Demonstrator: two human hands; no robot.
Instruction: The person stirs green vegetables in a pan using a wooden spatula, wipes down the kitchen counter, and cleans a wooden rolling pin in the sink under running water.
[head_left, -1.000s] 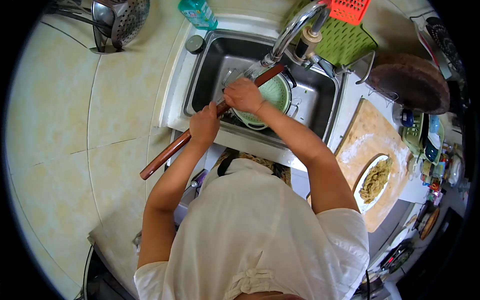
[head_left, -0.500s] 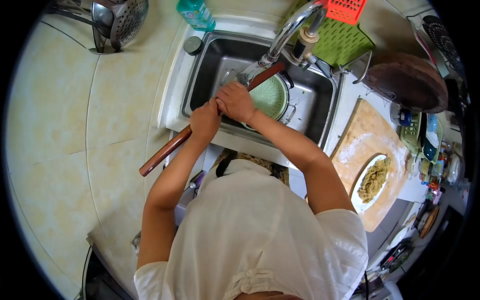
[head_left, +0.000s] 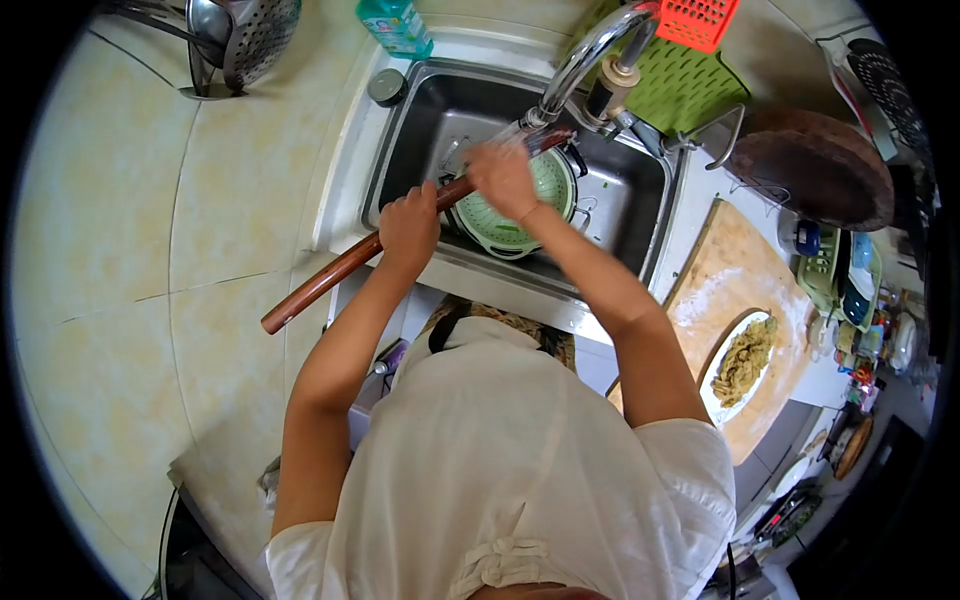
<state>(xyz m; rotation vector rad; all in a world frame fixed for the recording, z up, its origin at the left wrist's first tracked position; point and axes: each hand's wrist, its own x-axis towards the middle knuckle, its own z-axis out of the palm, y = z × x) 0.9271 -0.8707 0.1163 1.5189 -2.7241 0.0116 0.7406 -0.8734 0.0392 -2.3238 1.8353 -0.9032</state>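
A long brown wooden rolling pin (head_left: 325,287) slants across the sink (head_left: 640,195), its upper end beneath the tap (head_left: 575,75). Around its middle, my left hand (head_left: 408,226) is closed. My right hand (head_left: 505,180), blurred by motion, is wrapped over the pin farther up, close to the tap's mouth. Water seems to run onto the pin there. Below the right hand a light green colander (head_left: 508,238) sits in the sink, partly covered by the hand and pin.
A green bottle (head_left: 396,28) and a dark-lidded jar (head_left: 387,88) stand at the sink's back left. On the right, a floury wooden board (head_left: 715,255) bears a white plate of brownish food (head_left: 745,365). A green cutting board (head_left: 680,85) and red grater (head_left: 695,20) are behind the tap.
My right hand has slid up the rolling pin, away from my left hand. The pin's lower end has shifted slightly down and left. More of the colander shows.
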